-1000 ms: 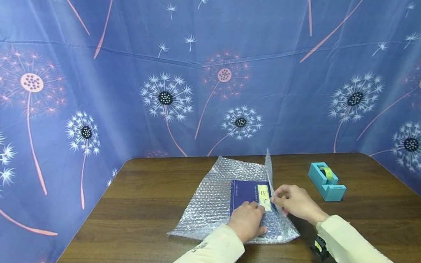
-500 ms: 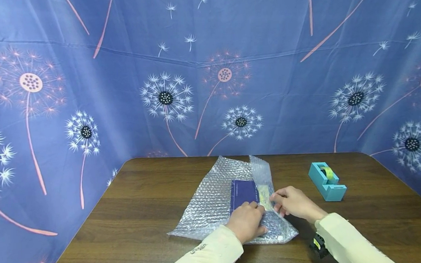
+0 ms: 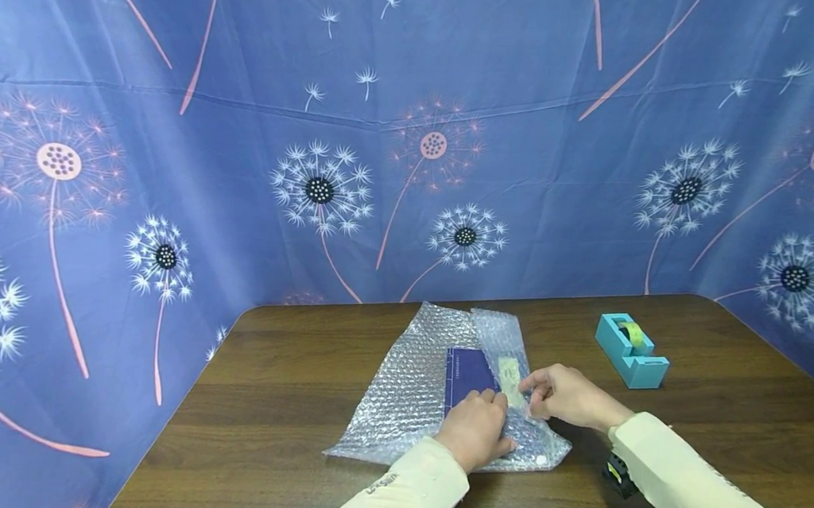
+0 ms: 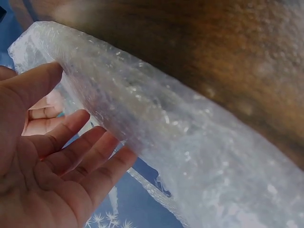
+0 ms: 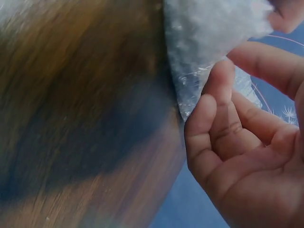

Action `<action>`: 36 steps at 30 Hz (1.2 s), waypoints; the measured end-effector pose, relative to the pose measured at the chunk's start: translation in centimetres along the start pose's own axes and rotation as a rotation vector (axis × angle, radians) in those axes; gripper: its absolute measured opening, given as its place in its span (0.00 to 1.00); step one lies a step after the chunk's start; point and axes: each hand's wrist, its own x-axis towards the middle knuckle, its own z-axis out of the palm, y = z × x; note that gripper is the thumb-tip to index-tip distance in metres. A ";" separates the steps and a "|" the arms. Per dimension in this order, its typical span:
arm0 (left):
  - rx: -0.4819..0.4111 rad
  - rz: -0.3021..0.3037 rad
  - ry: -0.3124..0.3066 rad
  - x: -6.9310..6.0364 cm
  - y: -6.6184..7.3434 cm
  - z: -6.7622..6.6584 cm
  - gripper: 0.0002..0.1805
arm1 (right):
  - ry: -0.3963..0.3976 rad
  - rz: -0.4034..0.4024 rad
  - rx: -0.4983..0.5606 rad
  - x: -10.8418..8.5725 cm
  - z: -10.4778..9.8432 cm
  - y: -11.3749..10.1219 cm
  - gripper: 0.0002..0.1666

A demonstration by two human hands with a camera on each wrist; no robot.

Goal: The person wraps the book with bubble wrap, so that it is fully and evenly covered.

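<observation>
A dark blue book [image 3: 467, 373] with a pale yellow label [image 3: 510, 381] lies on a sheet of bubble wrap [image 3: 403, 390]. The wrap's right side is folded over the label side of the book, and its front edge is also turned up over the book's lower part. My left hand [image 3: 474, 428] rests on the folded wrap over the book, fingers extended; in the left wrist view, the left hand [image 4: 71, 161] has its fingers spread against the wrap. At the right fold, my right hand [image 3: 569, 395] touches the wrap with its fingertips, fingers loosely bent in the right wrist view.
A turquoise tape dispenser [image 3: 633, 352] with a yellow-green roll stands to the right on the brown wooden table [image 3: 248, 426]. A blue curtain with dandelion patterns [image 3: 368, 129] hangs behind and beside the table. A black device [image 3: 618, 476] is at the right wrist.
The upright right flap of bubble wrap has come down leftward over the book's label. My right hand pinched its edge earlier and now touches the fold. The left hand has stayed nearly in place.
</observation>
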 end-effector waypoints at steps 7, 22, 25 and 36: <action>0.003 0.000 -0.015 0.1 0.1 0.2 0.25 | 0.047 -0.056 -0.073 0.1 0.4 0.3 0.19; -0.008 -0.026 -0.010 0.0 0.1 0.2 0.28 | -0.003 -0.109 -0.342 0.4 0.7 -0.9 0.27; -0.006 -0.026 -0.023 0.1 0.1 0.1 0.29 | -0.016 -0.108 -0.401 0.4 0.7 -1.1 0.28; 0.018 -0.025 -0.022 0.2 0.2 0.1 0.29 | -0.005 -0.126 -0.457 0.5 0.5 -1.2 0.26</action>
